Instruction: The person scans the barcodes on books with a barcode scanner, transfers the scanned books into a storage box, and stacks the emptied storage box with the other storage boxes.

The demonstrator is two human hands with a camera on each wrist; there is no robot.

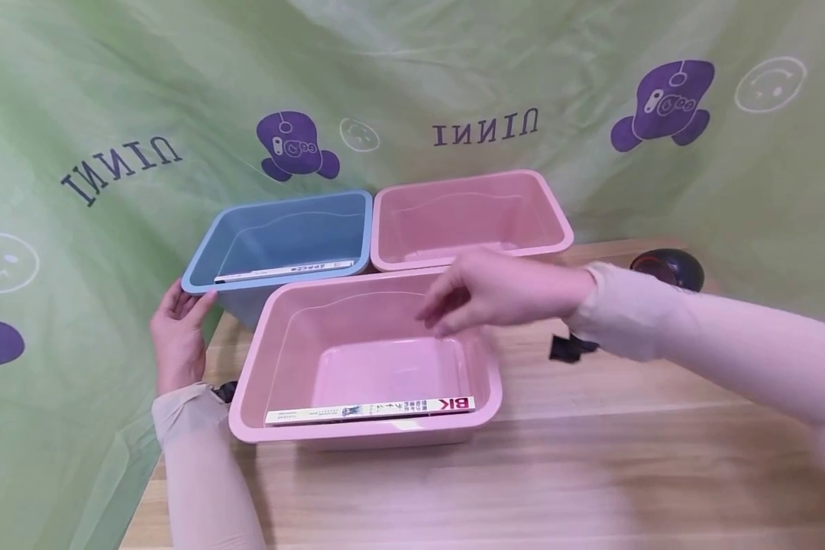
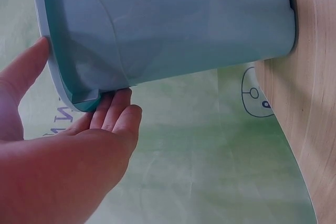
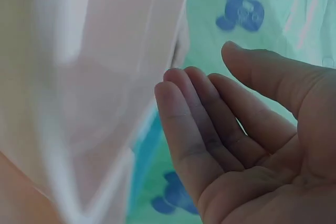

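Observation:
My left hand (image 1: 182, 336) grips the near left corner of a blue plastic bin (image 1: 316, 229). In the left wrist view its thumb (image 2: 32, 66) lies against the rim and the other fingers (image 2: 118, 111) reach under the lip. Inside this bin a thin white-edged book (image 1: 285, 271) leans at the near wall. Over the front pink bin (image 1: 357, 317) hangs my right hand (image 1: 491, 294), slightly blurred, its relaxed fingers holding nothing. Along that bin's near wall stands another thin book (image 1: 371, 410) with red "BK" lettering on its edge.
A second pink bin (image 1: 454, 214) stands behind, beside the blue one. At the right a dark rounded object (image 1: 670, 269) sits on the wooden table (image 1: 626, 458). A green printed curtain (image 1: 412, 69) hangs close behind and to the left.

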